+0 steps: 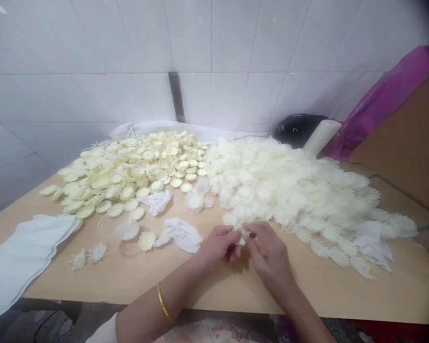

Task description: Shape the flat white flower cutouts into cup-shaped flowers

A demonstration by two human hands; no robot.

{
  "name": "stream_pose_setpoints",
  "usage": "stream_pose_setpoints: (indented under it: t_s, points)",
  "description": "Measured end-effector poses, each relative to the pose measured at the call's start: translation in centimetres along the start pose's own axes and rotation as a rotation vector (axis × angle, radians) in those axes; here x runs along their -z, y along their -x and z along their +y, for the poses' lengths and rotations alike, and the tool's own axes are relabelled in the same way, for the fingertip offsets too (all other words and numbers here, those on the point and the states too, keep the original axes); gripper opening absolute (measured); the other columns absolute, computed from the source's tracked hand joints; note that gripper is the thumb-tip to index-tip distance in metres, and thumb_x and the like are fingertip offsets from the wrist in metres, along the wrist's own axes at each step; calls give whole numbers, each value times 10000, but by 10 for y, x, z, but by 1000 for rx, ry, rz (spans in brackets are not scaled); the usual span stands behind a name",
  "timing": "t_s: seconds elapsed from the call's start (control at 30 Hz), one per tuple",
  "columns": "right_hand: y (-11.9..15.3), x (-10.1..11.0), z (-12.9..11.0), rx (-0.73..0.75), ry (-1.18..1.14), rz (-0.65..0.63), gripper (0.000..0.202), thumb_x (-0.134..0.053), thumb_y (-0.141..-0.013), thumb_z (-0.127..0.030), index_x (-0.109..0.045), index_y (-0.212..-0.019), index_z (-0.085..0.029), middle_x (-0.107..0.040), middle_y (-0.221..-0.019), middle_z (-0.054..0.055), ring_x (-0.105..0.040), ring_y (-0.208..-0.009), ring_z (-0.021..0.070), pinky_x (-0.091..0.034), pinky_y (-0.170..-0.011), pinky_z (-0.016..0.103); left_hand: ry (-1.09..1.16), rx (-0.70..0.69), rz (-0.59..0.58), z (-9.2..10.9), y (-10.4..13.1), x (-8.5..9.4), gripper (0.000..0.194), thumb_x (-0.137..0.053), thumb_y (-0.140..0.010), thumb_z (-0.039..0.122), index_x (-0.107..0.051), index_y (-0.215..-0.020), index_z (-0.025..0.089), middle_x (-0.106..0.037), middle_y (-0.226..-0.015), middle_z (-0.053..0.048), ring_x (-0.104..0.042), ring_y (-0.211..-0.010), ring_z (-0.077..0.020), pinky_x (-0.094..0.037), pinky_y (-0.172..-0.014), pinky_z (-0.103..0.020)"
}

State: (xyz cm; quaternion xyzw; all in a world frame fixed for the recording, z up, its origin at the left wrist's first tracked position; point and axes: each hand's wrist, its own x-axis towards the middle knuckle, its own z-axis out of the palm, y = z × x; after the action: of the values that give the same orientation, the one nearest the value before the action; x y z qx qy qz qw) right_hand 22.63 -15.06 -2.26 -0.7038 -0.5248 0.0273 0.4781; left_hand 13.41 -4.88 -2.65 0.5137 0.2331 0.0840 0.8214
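Observation:
Near the front middle of the wooden table [229,295], my left hand [219,245] and my right hand [270,252] meet over a small pale frilly piece [241,234]. Both hands pinch it between thumb and fingers, and it is partly hidden by the fingertips. Just behind them spreads a large heap of pale, toothed-edge pieces [279,181]. Farther left lies a pile of cream cup-shaped pieces with toothed rims [143,166]. Left of my hands is a crumpled white tissue [181,234], and beside it a single yellowish toothed disc [147,241].
Folded white cloths [28,257] lie at the left edge, near two loose toothed pieces [97,252] and a clear round dish [127,229]. At the back right stand a black object [296,129], a white roll [321,136] and pink plastic [386,95]. A tiled wall closes the back.

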Motion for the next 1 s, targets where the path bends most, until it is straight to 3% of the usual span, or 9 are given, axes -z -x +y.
stream_pose_setpoints:
  t_s: [0.17,0.37,0.57,0.8,1.0]
  points:
    - [-1,3,4,89,136,-84,268,-362,-838,-174,-592,-976,-191,-539,-846,81,-518,-801,199,-423,-705,329,-136,-4,-27,0,2,0,228,-484,-734,321,-551,-641,125,-461,-408,30,-320,-314,-43,-221,-353,-184]
    - [-4,15,0,35,38,-208,243,-352,-862,-196,-595,-881,-201,-579,-827,63,-535,-775,182,-423,-700,304,-282,-14,-81,5,9,-1,184,-465,-706,250,-538,-580,138,-463,-431,22,-326,-340,-52,-231,-384,-203]
    - [-1,14,2,99,175,-208,232,-343,-844,-178,-556,-753,-181,-553,-707,56,-509,-686,183,-396,-634,292,-337,-2,-125,7,11,-2,297,-450,-746,322,-437,-498,159,-392,-390,34,-298,-340,-54,-204,-388,-210]
    - [3,6,1,-108,58,-169,224,-323,-855,-210,-438,-664,-193,-510,-643,15,-488,-607,149,-365,-564,246,-268,35,-116,5,7,1,249,-453,-734,290,-462,-527,152,-371,-359,45,-269,-311,-45,-163,-367,-204]
    - [0,8,-1,-221,-2,-126,211,-373,-830,-243,-437,-636,-189,-453,-558,-21,-437,-518,121,-337,-507,227,-183,137,-19,1,5,4,187,-456,-702,288,-493,-580,151,-388,-329,47,-249,-292,-49,-133,-355,-206]
